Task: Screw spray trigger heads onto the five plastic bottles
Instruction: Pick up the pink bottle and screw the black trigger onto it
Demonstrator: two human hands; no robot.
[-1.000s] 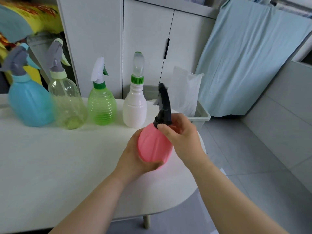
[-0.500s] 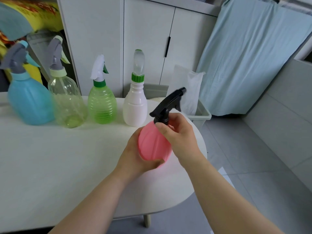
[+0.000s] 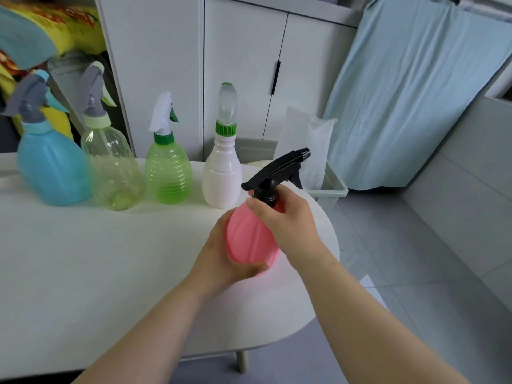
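— White table top (image 3: 83, 273) fills the left and middle of the view, right?

— Yes, with a rounded end on the right, and past that edge grey floor tiles (image 3: 401, 259) lie open. A pale bin (image 3: 333, 189) stands on the floor just beyond the table's far right corner.

— Where is the pink bottle (image 3: 250, 236)?

— Near that rounded end, tilted, with its base low over the table; I cannot tell if it touches. The left hand (image 3: 221, 261) cups its lower body from the left, fingers wrapped under it. The right hand (image 3: 288, 220) is closed around the neck, thumb across the front, gripping the collar of the black trigger head (image 3: 277, 173), whose nozzle points up and to the right.

— And the others?

— Four stand in a row along the far edge: a blue bottle (image 3: 52, 170), a clear bottle (image 3: 113, 167), a green ribbed bottle (image 3: 169, 173) and a white bottle (image 3: 221, 178), each with a head on. The white one is just behind the pink one, close to the trigger's rear tip.

— Free room?

— Bare table lies left of the forearms and in front of the row. White cabinet doors (image 3: 235, 65) rise behind the row, and a light blue cloth (image 3: 415, 92) hangs at the right.
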